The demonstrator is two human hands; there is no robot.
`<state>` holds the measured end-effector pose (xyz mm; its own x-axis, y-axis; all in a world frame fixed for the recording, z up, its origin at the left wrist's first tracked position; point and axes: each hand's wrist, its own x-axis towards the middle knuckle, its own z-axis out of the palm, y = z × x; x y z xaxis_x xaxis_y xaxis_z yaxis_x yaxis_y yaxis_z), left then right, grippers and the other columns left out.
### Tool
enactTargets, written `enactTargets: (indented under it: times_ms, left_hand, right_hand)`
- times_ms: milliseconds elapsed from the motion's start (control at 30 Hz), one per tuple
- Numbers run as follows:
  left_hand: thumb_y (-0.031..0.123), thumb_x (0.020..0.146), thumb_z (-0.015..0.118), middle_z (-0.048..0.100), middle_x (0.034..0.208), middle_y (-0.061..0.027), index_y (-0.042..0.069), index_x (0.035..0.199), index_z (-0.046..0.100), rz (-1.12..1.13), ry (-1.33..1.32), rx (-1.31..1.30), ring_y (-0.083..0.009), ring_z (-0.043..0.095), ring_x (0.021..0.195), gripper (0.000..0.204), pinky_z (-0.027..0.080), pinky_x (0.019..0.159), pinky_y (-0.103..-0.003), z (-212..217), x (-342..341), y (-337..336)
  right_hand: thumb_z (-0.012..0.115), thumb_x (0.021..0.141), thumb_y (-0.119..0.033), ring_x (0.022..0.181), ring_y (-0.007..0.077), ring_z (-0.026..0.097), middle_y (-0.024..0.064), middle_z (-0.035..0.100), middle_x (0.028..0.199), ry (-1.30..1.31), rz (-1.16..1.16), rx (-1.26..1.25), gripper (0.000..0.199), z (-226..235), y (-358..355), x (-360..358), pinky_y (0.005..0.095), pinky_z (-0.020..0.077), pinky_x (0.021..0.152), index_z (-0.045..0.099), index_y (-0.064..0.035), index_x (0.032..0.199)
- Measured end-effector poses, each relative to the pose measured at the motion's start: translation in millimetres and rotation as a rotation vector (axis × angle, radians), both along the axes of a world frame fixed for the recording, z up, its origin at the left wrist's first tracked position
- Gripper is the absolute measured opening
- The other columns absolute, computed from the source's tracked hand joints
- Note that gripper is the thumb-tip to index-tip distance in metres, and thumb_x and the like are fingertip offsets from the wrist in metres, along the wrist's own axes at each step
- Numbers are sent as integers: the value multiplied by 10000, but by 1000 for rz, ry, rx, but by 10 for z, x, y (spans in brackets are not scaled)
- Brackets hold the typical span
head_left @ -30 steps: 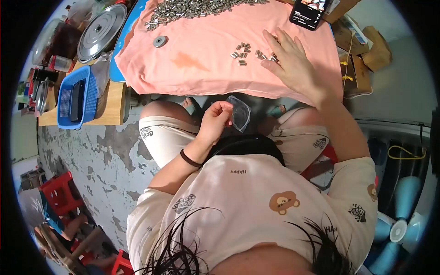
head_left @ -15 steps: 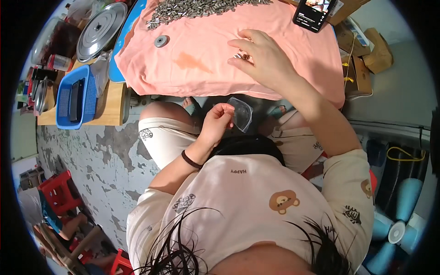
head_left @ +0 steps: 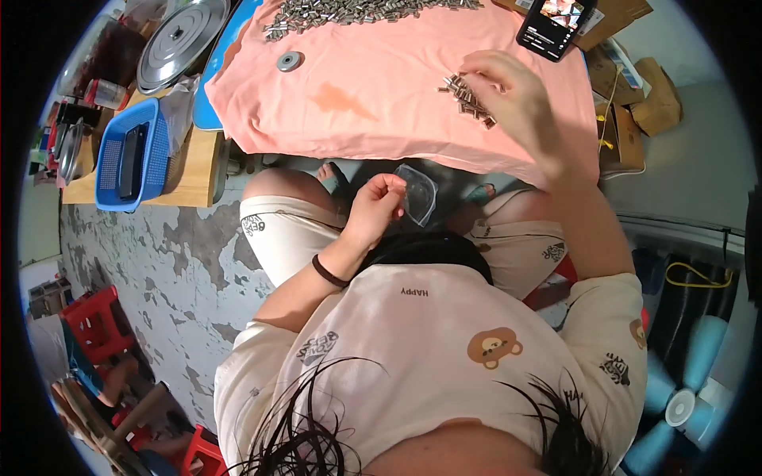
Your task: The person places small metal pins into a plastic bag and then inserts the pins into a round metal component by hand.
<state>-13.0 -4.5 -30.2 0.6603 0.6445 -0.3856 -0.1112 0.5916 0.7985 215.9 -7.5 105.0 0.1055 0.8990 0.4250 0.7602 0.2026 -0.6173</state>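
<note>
A pink cloth (head_left: 381, 87) covers the tabletop, a long heap of metal pieces (head_left: 357, 11) along its far edge. The right hand (head_left: 516, 103), fingers curled, rests on a small cluster of metal pieces (head_left: 468, 101) at the near right. The left hand (head_left: 373, 208) pinches a small clear bag (head_left: 419, 194) over the lap. Best to gather few pieces per pinch and hold the bag mouth open beneath the table edge.

Home piecework spot: pile of small metal parts (head_left: 357, 11) on pink cloth (head_left: 373, 87) beyond the right hand (head_left: 512, 99); worn concrete floor (head_left: 171, 262).
</note>
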Motion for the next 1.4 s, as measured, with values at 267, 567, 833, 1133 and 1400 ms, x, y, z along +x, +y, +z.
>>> enactTargets:
  times_ms: [267,567,833,1133,1400]
  left_hand:
    - [83,861,493,497,646,26,56,839,532,4,4,18,-52,441,494,53,370,465,-171,-25,11,6]
    - [79,861,490,503,676,24,55,848,534,3,-3,11,-52,452,515,52,381,472,-174,-34,32,7]
    - [81,861,491,506,692,24,54,849,536,2,10,-9,-51,448,523,54,386,474,-172,-38,45,-1]
    - [78,862,489,506,695,24,57,839,535,-3,-16,2,-52,449,528,55,385,478,-174,12,33,-11]
    - [75,862,487,499,666,26,60,834,532,-15,-29,16,-55,443,514,56,373,468,-176,72,20,-43]
  right_hand:
    - [659,702,-267,963,267,481,94,498,1049,-580,226,52,516,101,-74,155,371,383,838,495,-127,1170]
    - [649,707,-243,847,259,492,76,495,911,-557,321,3,341,-9,169,134,366,399,739,556,-112,1008]
    - [603,760,-228,803,264,512,86,498,838,-524,258,-61,228,-92,141,120,348,428,697,519,-54,882]
    - [565,792,-266,703,253,557,60,546,776,-563,156,-79,206,-94,96,90,365,449,584,515,-81,866]
    - [536,817,-270,623,298,560,111,571,675,-521,18,-131,210,-120,79,108,392,438,540,508,-62,807]
